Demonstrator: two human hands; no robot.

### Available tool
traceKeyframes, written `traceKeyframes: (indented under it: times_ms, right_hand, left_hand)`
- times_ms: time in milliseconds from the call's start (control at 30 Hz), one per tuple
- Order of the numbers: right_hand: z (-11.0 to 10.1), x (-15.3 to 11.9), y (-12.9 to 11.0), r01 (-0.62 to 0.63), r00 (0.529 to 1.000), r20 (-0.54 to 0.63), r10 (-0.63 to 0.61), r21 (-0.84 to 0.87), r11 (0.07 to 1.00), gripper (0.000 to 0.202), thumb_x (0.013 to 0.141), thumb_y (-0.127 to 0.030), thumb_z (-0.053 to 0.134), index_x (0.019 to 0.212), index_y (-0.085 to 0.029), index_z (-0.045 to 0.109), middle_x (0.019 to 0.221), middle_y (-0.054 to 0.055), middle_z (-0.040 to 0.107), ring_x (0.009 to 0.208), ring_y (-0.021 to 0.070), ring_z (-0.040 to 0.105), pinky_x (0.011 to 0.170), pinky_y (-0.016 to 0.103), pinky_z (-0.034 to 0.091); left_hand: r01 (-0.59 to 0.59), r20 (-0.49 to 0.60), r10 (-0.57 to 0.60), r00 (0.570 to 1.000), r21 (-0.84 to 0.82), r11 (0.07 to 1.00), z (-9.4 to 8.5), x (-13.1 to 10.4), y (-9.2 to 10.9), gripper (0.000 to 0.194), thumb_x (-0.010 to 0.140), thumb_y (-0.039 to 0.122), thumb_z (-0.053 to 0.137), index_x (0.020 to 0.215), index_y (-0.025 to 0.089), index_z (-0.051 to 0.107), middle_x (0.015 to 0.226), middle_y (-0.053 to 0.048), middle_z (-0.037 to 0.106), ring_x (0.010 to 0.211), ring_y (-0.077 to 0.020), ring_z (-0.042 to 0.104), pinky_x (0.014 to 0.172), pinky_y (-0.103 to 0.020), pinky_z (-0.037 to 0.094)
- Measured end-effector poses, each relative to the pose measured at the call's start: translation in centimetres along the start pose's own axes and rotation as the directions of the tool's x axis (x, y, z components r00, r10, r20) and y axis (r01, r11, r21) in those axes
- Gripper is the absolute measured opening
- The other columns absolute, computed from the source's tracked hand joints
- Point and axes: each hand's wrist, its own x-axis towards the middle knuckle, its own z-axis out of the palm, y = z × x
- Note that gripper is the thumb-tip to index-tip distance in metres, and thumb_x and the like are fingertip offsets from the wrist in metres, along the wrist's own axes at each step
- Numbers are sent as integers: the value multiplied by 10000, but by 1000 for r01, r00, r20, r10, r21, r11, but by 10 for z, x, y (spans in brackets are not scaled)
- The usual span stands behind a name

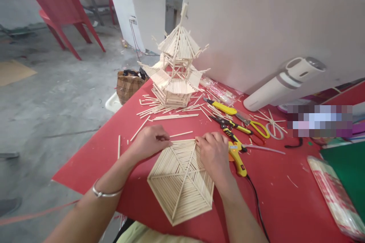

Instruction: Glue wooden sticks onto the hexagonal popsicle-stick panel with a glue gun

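A hexagonal panel of thin wooden sticks lies flat on the red table near its front edge. My left hand is at the panel's upper left corner, fingers curled and pinched at its far edge. At the upper right corner, my right hand rests over the panel with bent fingertips on the same edge. What either hand grips, if anything, is too small to make out. A loose stick lies just beyond the far edge. Behind stands a stick pagoda model amid scattered sticks.
Right of the panel are a yellow glue gun with a cord, pliers, a yellow cutter and scissors. A white lamp-like device leans by the wall. Packaged sticks lie far right; a red chair stands behind left.
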Motion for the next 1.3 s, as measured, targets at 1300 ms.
traceKeyframes:
  times_ms: [1300]
  right_hand:
    - [-1,0,-1,-19,1000,23,18,41,999,167,954,-235,597,1036,-274,737,879,33,672,928,220,465,821,379,248]
  left_hand:
    - [33,7,-36,999,204,978,9,1,15,180,774,153,584,682,192,734,785,-8,719,628,-122,576,586,-241,362]
